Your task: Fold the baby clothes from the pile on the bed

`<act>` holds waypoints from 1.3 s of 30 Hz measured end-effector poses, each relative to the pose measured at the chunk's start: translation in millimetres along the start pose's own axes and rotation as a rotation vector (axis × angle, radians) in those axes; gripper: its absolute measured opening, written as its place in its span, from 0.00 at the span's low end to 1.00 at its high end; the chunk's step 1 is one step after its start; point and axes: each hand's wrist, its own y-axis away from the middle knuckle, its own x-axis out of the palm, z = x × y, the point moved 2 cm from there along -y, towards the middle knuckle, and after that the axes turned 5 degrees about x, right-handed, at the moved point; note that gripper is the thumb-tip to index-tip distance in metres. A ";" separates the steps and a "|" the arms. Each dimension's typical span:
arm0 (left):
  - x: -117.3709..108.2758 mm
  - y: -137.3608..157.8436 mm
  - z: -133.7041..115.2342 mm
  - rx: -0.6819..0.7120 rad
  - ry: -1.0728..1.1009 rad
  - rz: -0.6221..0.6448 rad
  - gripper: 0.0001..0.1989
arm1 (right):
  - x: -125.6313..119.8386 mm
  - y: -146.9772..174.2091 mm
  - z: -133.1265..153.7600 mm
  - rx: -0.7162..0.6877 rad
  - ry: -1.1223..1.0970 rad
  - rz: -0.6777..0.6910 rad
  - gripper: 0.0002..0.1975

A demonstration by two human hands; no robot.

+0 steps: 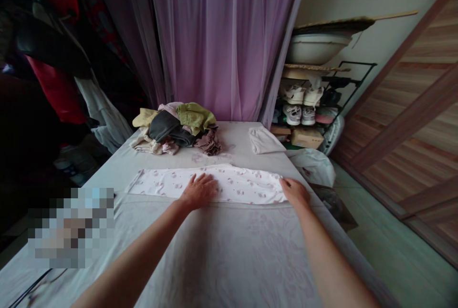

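hiding part of printed cloth: flat left hand

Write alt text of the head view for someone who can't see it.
A left hand lies on a long, patterned white cloth; the right hand touches its right end. Behind are a clothes pile and a folded cloth.

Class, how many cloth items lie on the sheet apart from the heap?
2: the printed white cloth, touched by the left hand and the right hand, and the folded white cloth, farther back, right of the heap.
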 end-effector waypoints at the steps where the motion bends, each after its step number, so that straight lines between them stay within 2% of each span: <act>1: 3.9 -6.9 -10.4 0.029 0.024 0.003 0.24 | 0.8 -2.1 -2.2 -0.004 -0.023 0.012 0.22; 5: 11.4 -25.4 -33.8 0.061 0.065 -0.019 0.29 | 8.1 -6.8 -12.9 -0.118 -0.145 -0.034 0.21; 8: 12.7 -35.5 -44.0 0.083 0.067 -0.012 0.31 | 13.4 -6.9 -15.2 -0.187 -0.153 -0.086 0.20; 13: 15.8 -52.3 -58.8 0.108 0.067 -0.007 0.32 | 14.2 -0.2 -9.3 -0.165 -0.197 -0.131 0.20; 16: 11.8 -65.5 -61.7 0.141 0.074 -0.044 0.27 | 13.6 5.8 -8.3 -0.127 -0.270 -0.138 0.22; 19: -0.6 -84.8 -59.1 0.160 0.126 -0.090 0.19 | 13.6 8.9 -9.1 -0.099 -0.312 -0.135 0.21; 23: -19.4 -116.3 -47.8 0.024 0.117 -0.101 0.19 | 13.3 9.6 -8.5 -0.087 -0.301 -0.116 0.18; 26: -26.6 -135.8 -34.7 -0.036 0.089 -0.047 0.19 | 12.8 11.6 -7.5 -0.082 -0.348 -0.104 0.18; 32: -25.7 -154.8 -7.8 -0.023 0.093 0.112 0.13 | 7.1 15.3 -2.9 -0.089 -0.490 -0.095 0.25; 35: -24.8 -157.7 -2.4 -0.015 0.093 0.142 0.10 | -2.8 7.9 4.0 -0.013 -0.410 -0.031 0.29; 39: -26.7 -156.7 -2.8 0.008 0.098 0.120 0.10 | -16.6 -8.4 17.7 -0.005 -0.191 0.156 0.26</act>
